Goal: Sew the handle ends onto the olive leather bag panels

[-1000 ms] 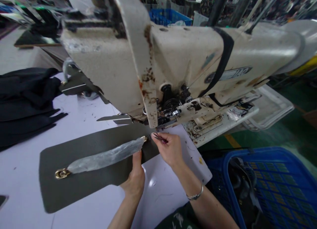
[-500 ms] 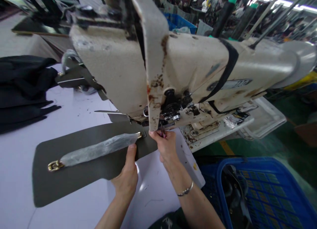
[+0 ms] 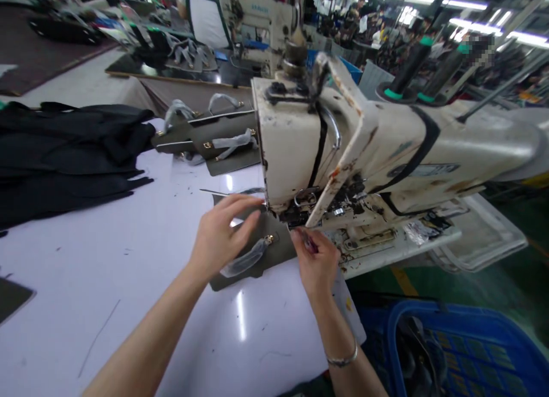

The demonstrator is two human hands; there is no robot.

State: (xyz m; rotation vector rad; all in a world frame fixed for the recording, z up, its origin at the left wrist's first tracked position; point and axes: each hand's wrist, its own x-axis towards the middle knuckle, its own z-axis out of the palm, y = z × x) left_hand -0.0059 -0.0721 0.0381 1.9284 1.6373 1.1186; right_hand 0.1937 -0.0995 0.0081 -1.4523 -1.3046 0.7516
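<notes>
An industrial sewing machine head [image 3: 343, 145], cream and rust-marked, stands over the white work table [image 3: 107, 259]. Under its needle area lies an olive leather panel [image 3: 274, 254], with a plastic-wrapped strap [image 3: 245, 259] and a small gold buckle [image 3: 269, 238] on it. My left hand [image 3: 223, 234] rests on the panel, fingers spread, just left of the machine. My right hand [image 3: 315, 259] pinches small thread snips [image 3: 309, 242] close to the panel's edge. Part of the panel is hidden under the machine and my left hand.
A pile of black fabric pieces [image 3: 64, 157] lies at the table's left. Olive panels with handles [image 3: 214, 137] sit behind the machine. A blue plastic crate [image 3: 450, 351] stands at lower right, beside a white tray [image 3: 480, 231]. Another sewing machine [image 3: 257, 25] stands further back.
My view has swung left and back. The panel now lies turned and mostly out of sight near the machine, and my left hand has moved from beneath it onto its top.
</notes>
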